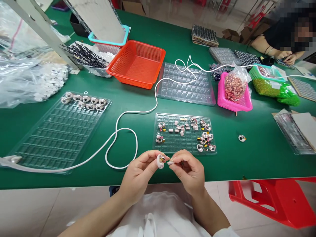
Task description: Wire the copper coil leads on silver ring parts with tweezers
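Two small white components, one per hand, held above the front edge of a green counter (pixel 232 164).
Left hand (pixel 138 174): grip pinched on a curved white part (pixel 160 163) with a yellow-and-black inset; right hand (pixel 190 169): grip pinched on a small white piece (pixel 171 162), just beside the first, any join too small to tell; directly beyond, a clear compartment tray (pixel 175 144) of similar parts and loose pale caps (pixel 182 133); at right, one loose ring-like part (pixel 242 138) on the counter.

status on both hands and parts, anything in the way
Left hand pinching white curved part. Right hand pinching small pale piece. White cable loops near left hand, not between hands.
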Demonstrator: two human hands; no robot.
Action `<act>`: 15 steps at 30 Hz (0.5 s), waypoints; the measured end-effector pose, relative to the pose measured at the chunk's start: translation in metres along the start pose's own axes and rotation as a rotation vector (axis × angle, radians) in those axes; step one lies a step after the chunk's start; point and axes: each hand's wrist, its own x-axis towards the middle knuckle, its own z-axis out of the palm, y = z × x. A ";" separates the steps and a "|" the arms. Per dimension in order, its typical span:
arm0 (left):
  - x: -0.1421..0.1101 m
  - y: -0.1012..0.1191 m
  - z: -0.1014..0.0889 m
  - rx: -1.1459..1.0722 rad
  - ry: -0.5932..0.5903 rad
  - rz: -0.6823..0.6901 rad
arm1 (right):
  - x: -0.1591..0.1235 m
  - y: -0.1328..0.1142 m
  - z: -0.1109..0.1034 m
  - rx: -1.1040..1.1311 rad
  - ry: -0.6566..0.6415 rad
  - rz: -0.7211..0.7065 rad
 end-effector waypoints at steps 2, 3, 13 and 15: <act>0.000 0.002 0.001 0.047 0.016 0.008 | 0.003 -0.005 0.000 0.038 -0.026 0.034; 0.000 0.003 0.001 0.069 0.024 0.016 | 0.005 -0.007 0.000 0.046 -0.042 0.049; -0.002 0.010 0.001 0.310 0.037 0.223 | 0.013 -0.010 0.006 0.074 -0.077 0.103; -0.003 0.010 0.002 0.360 0.050 0.262 | 0.013 -0.010 0.008 0.103 -0.059 0.106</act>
